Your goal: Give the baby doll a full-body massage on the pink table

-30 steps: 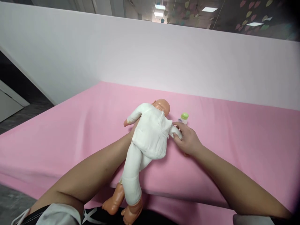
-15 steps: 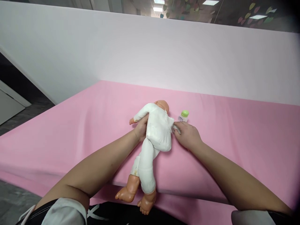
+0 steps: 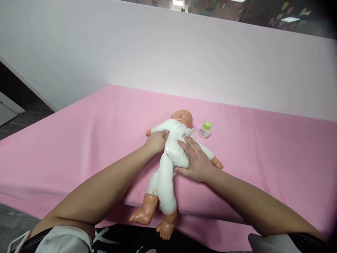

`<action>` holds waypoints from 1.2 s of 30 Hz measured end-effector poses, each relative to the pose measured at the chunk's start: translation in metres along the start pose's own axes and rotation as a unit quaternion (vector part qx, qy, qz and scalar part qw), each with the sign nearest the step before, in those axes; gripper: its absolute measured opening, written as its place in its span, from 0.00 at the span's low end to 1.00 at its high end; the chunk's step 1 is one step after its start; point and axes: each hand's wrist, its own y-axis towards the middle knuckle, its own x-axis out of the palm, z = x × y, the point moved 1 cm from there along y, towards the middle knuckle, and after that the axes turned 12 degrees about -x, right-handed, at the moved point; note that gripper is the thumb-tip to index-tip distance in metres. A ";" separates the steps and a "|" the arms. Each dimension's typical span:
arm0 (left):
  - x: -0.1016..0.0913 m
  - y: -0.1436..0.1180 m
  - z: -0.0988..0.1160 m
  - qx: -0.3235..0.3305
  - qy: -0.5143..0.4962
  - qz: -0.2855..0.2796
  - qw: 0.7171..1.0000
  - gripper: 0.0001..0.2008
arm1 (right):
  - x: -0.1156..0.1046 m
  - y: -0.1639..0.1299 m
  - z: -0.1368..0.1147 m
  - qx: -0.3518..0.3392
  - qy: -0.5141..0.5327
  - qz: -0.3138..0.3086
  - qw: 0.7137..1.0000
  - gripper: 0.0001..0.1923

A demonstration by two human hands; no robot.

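Note:
A baby doll [image 3: 171,154] in a white cloth suit lies on the pink surface [image 3: 79,140], head toward the far wall, bare feet hanging over the near edge. My left hand [image 3: 156,140] grips the doll's side under its outstretched arm. My right hand [image 3: 195,161] lies flat on the doll's torso with fingers spread, and the doll's other arm stretches out to the right behind it. A small white bottle with a green cap [image 3: 205,129] stands just right of the doll's head, a short way beyond my right hand.
A tall white partition [image 3: 184,56] stands along the far edge of the pink surface. Dark floor [image 3: 15,119] shows at the left. The near edge of the pink surface runs just in front of my body.
The doll was lowered from a lifted, tilted pose to lying flat. My right hand let go of the doll's arm and moved onto its torso. The doll's right arm now lies stretched out.

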 end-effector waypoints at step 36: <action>-0.020 0.000 -0.015 0.070 -0.083 -0.256 0.961 0.64 | -0.012 0.010 0.045 0.149 0.092 -0.064 0.982 0.54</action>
